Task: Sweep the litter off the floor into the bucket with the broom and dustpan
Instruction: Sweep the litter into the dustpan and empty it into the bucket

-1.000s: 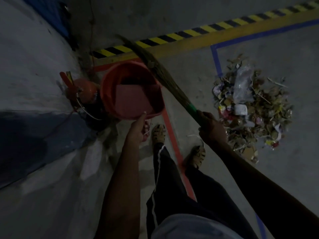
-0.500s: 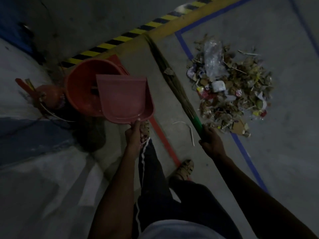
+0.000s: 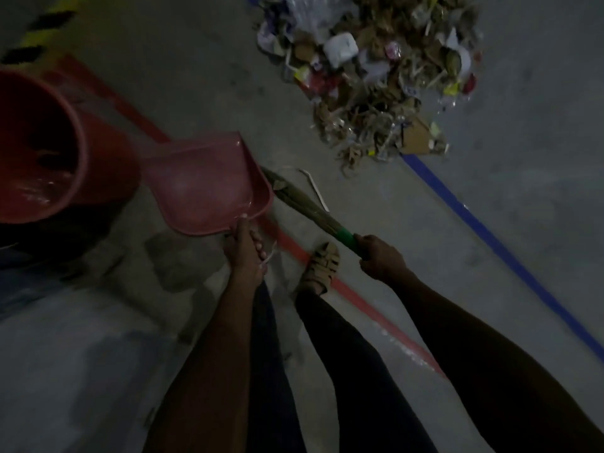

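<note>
My left hand [image 3: 245, 248] grips the handle of a pink dustpan [image 3: 206, 184], held above the floor just right of the red bucket [image 3: 108, 158]; the pan looks empty. My right hand [image 3: 380, 256] grips the green handle of a straw broom [image 3: 300, 201], whose bristles run up-left and pass behind the dustpan's right edge. A big litter pile [image 3: 376, 76] of paper scraps, plastic and cardboard lies on the floor at the top, beyond the broom. One pale strip [image 3: 315, 188] lies loose beside the bristles.
A red floor line [image 3: 353, 299] runs diagonally under my sandalled foot [image 3: 322, 264]. A blue line [image 3: 490, 237] crosses at the right. Yellow-black hazard tape [image 3: 39, 37] shows at the top left. A lighter raised surface [image 3: 65, 354] fills the lower left.
The dustpan has come out of the bucket and swung right and down. The broom has dropped lower, its bristles now behind the pan. The view has shifted toward the litter pile.
</note>
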The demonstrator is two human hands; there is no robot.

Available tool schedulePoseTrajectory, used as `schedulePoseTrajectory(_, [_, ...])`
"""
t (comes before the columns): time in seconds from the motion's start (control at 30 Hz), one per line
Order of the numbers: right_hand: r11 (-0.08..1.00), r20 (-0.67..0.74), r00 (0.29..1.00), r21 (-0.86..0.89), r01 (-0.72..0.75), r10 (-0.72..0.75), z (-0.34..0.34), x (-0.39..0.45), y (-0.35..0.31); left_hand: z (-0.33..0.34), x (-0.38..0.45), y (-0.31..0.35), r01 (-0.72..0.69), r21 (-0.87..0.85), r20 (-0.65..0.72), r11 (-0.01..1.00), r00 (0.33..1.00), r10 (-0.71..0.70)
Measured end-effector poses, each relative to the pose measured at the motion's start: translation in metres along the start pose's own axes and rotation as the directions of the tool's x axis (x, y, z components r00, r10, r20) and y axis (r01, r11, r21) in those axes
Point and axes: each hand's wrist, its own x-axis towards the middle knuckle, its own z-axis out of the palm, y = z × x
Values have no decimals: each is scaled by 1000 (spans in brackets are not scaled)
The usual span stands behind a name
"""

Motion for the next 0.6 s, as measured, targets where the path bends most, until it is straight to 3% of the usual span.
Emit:
schedulePoseTrajectory(0.13, [989, -26, 989, -23, -147, 147, 28, 51, 34, 44, 27, -34, 72, 123, 45, 990, 996, -78])
schedulePoseTrajectory(0.3, [957, -268, 920, 28, -290, 287, 40, 98, 72, 77, 59, -65, 74, 227, 68, 971, 993, -91])
schedulePoseTrajectory(0.47, [967, -474, 844, 87, -240, 252, 36, 118, 99, 86, 90, -90, 44, 280, 90, 959, 993, -72])
schedulePoseTrajectory(0.6, [974, -537, 815, 71, -215, 219, 46, 104, 110, 85, 88, -100, 43, 327, 86, 944, 993, -75])
